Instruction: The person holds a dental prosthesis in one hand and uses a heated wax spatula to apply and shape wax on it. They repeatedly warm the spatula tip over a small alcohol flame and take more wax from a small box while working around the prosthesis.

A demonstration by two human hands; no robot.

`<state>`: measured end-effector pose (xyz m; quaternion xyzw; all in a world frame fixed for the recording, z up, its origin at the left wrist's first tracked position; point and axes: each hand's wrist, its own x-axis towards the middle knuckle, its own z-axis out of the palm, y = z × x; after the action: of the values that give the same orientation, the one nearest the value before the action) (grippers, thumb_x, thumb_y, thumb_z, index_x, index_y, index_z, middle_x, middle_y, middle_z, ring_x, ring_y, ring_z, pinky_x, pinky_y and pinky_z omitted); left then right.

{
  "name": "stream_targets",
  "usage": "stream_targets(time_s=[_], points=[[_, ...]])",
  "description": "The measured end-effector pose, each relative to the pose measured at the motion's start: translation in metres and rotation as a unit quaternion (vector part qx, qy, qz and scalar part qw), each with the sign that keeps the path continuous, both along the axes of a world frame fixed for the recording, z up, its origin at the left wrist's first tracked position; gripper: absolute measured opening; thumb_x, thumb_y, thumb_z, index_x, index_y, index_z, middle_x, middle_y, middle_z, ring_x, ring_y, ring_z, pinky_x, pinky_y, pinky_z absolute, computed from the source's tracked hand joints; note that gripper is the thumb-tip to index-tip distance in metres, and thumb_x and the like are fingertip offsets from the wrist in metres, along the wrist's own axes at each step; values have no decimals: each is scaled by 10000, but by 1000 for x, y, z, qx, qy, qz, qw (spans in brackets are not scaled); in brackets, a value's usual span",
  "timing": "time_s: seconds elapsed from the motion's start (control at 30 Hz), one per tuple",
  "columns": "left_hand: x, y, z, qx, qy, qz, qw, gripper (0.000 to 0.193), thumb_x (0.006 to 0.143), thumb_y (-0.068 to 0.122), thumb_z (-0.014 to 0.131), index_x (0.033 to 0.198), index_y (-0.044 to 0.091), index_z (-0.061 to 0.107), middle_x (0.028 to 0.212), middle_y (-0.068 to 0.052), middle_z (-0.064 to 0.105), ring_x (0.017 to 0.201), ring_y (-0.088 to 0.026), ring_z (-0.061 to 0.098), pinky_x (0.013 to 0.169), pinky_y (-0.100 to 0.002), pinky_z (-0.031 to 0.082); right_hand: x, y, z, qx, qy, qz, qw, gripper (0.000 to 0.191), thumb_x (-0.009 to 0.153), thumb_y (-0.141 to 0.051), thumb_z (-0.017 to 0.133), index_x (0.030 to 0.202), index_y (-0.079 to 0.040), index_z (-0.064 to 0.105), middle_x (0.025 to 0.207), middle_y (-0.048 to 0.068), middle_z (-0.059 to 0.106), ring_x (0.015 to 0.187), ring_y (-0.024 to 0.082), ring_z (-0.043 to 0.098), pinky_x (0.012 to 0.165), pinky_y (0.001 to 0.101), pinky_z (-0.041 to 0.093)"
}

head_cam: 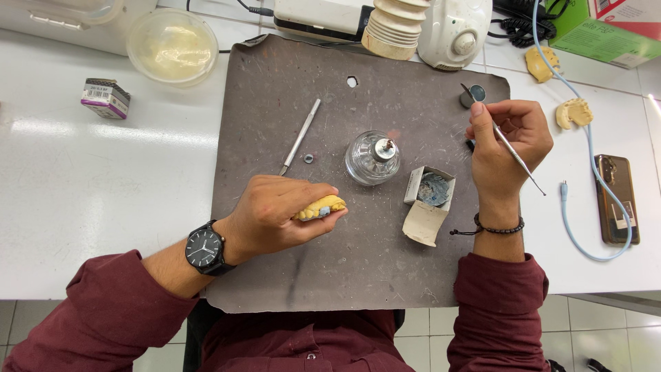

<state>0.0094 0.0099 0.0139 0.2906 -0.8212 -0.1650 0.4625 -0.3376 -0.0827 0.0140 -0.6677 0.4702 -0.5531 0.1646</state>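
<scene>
In the left hand, a half-hidden yellow dental cast.

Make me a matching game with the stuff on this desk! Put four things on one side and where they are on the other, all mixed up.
Things:
1. yellow dental cast
2. thin metal instrument
3. glass spirit lamp
4. phone

Places:
A. on the white table, right of the mat
B. held in the left hand
C. standing in the middle of the dark mat
D. held in the right hand

Pairs: 1-B, 2-D, 3-C, 4-A
</scene>
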Motion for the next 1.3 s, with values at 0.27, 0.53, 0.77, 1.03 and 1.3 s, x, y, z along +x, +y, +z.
stream_targets(time_s=[0.27,0.53,0.77,1.03,1.3], points=[[0,-1,0,-1,-1,-3,1000,282,875,192,857,1080,68,709,825,-39,756,661,-152,715,559,-269,537,1,0,0,1,-2,1,1000,182,1121,3,781,1104,14,600,918,107,704,750,130,720,639,205,590],[0,0,-1,-7,2,-5,1000,286,882,190,853,1093,66,704,836,-42,757,677,-154,722,577,-265,546,2,1,1,12,-8,-2,1000,183,1123,-3,780,1102,11,599,907,102,702,743,122,712,642,202,586],[-1,-1,-1,-3,4,-5,1000,292,872,195,855,1089,63,709,841,-47,765,671,-151,725,568,-260,548,4,1,2,4,0,1,1000,179,1117,-4,778,1096,12,600,911,106,702,742,123,712,633,201,584],[1,-2,0,-1,2,1,1000,276,867,185,859,1073,64,719,825,-44,763,670,-153,726,575,-265,556,-7,-1,1,-7,-11,-12,1000,184,1128,21,773,1097,17,591,920,109,696,748,134,721,639,210,599],[0,-1,2,2,0,9,1000,280,851,180,872,1056,60,725,801,-48,755,651,-170,719,569,-284,551,-41,0,13,-79,-62,-74,992,164,1169,79,698,1118,36,548,961,123,667,725,155,696,607,255,613]])
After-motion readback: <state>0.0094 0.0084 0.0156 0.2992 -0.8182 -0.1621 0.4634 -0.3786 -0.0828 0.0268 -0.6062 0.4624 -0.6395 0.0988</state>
